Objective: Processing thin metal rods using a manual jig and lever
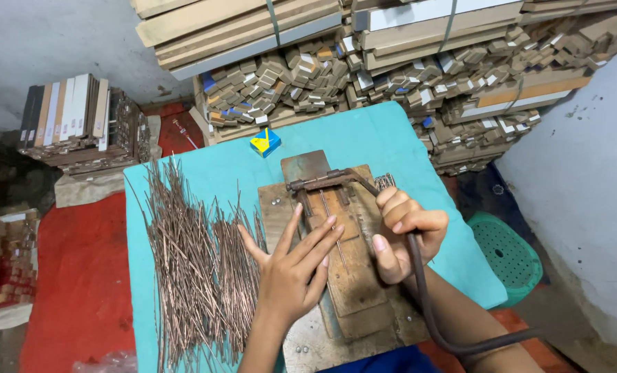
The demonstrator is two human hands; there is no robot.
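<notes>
Two thin copper-coloured rods lie side by side on the rusty metal bed of the hand press, running lengthwise from the hinge at 12 o'clock down toward me at 6; they are straight, slender and dull brown, the same stock as the big loose heap of copper rods spread over the teal table at 9 o'clock of my hands. My left hand is spread flat and holds nothing, its fingertips resting on the press bed just at the near left of the two rods, touching or almost touching them; I cannot tell which. My right hand is clenched around the dark curved lever handle of the press, which arcs from the hinge bar at 12 o'clock, through my fist, and on down past my forearm toward 5 o'clock. The rods sit between my two hands, at about 3 o'clock of my left fingertips and 9 o'clock of my right fist. A small blue and yellow box rests on the table at 11 o'clock of the press, and beyond it strapped bundles of wooden mouldings are stacked against the wall. A green plastic stool stands at 3 o'clock, beside the table.
</notes>
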